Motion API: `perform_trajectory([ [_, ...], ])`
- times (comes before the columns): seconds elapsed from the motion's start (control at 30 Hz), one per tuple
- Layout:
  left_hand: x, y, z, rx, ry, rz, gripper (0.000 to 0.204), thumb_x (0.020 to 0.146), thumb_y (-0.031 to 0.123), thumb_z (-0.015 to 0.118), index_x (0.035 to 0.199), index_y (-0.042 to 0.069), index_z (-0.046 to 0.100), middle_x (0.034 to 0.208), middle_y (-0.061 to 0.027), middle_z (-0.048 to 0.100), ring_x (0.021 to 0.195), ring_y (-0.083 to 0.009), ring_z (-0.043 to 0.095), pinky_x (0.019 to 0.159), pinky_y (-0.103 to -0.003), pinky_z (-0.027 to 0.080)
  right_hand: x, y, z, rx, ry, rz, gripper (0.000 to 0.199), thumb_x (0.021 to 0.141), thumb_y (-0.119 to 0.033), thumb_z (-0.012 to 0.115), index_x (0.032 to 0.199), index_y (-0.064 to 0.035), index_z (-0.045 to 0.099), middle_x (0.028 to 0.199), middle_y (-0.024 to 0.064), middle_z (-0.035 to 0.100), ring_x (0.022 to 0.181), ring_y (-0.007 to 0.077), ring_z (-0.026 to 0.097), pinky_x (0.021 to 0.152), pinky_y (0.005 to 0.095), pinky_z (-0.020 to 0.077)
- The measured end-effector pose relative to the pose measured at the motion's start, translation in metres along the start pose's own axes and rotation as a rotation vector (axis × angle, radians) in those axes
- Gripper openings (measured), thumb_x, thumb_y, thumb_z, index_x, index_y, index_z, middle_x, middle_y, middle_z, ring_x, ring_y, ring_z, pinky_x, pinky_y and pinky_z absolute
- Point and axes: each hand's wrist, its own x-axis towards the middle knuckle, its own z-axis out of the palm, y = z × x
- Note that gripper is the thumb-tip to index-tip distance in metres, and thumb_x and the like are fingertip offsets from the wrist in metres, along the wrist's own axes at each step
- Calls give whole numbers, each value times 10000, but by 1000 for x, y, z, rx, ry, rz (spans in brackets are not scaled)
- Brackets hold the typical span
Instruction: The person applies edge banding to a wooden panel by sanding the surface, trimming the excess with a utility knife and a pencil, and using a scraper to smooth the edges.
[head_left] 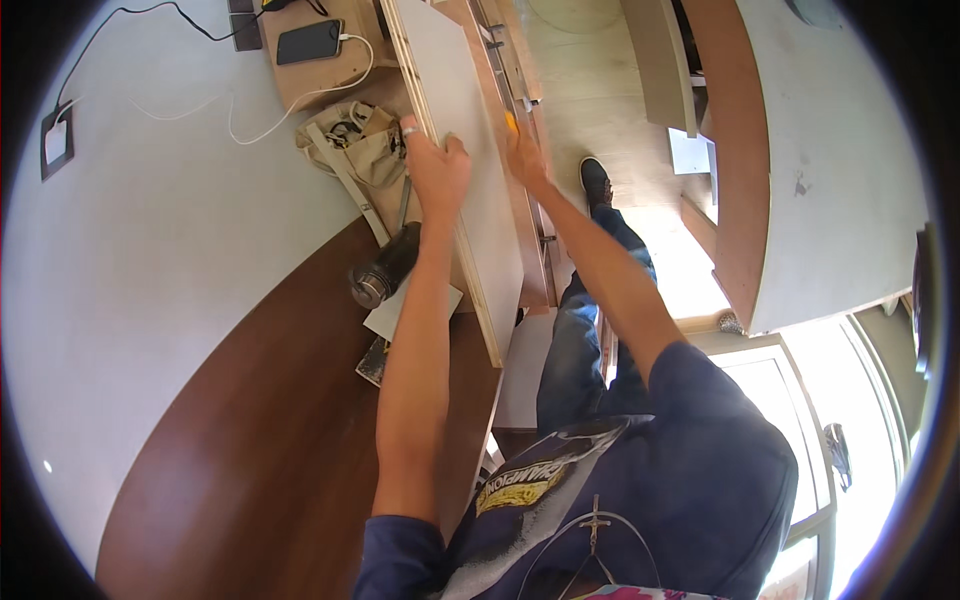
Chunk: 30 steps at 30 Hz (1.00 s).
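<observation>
A pale-faced wooden panel with a layered, plywood-like edge stands lengthwise in front of me. My left hand is closed over its left edge, fingers on the far side and thumb on the pale face. Beyond the panel, to its right, my right hand is closed around a small orange-yellow piece; most of it is hidden, so its kind cannot be told. That hand is beside a drawer front with dark handles. A beige cloth bag lies just left of my left hand.
A black bottle lies on the brown tabletop, near a sheet of paper. Farther off, a phone is on a white charging cable. An open cabinet stands to the right, and my shoe is on the floor.
</observation>
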Motion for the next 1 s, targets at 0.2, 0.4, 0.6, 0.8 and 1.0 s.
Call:
perform_trajectory([
  [0.2,-15,-6,-39,47,10,-164,411,894,-50,571,1288,-15,459,1041,-177,680,870,-244,665,799,-363,522,66,-124,31,78,-146,48,533,1054,-496,407,1460,-154,456,1172,323,681,1104,523,647,970,583,507],
  [0.4,-4,22,-10,-47,-68,-219,393,904,-47,574,1282,-8,472,1038,-172,674,891,-253,660,835,-362,517,150,-85,39,17,-30,-28,545,1047,-516,407,1476,-182,452,1184,321,680,1119,514,649,992,572,503],
  [0.6,-9,8,-21,29,-1,-185,397,907,-40,594,1285,0,476,1036,-174,676,901,-256,667,853,-358,520,130,-119,42,58,-103,95,539,1050,-522,395,1483,-205,450,1205,314,677,1130,510,647,989,570,505],
  [0.8,-7,13,-16,28,-9,-220,406,905,-40,599,1289,-2,474,1046,-203,669,947,-317,671,883,-391,513,142,-113,38,46,-96,65,540,1054,-519,392,1483,-196,449,1242,295,671,1143,496,648,990,553,510],
  [1.0,-10,17,-19,46,7,-235,415,900,-41,606,1291,0,471,1050,-198,660,966,-304,665,893,-386,507,137,-126,48,36,-147,119,533,1057,-506,399,1484,-189,435,1260,276,670,1162,473,653,984,555,514],
])
